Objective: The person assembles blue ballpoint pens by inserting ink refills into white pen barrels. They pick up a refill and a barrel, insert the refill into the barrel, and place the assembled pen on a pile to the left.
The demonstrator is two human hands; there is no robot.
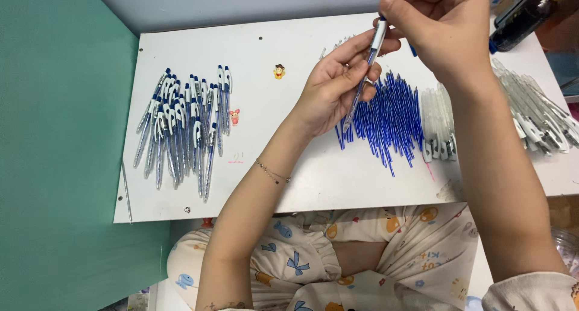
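Held a clear pen (365,76) above the white board (259,106), over the blue refill pile (389,118): left hand (335,85) closed around barrel, right hand (440,31) pinching top end. Advisable: kept barrel steady, pressed straight along axis. Finished pens (181,127) lay far left of that pile.

Both forearms rise from the lower frame, bare past the wrists. The left hand (335,85) is palm-up, fingers curled loosely inward. The right hand (440,28) arches above it, thumb and fingertips pinched together, wrist bent downward.
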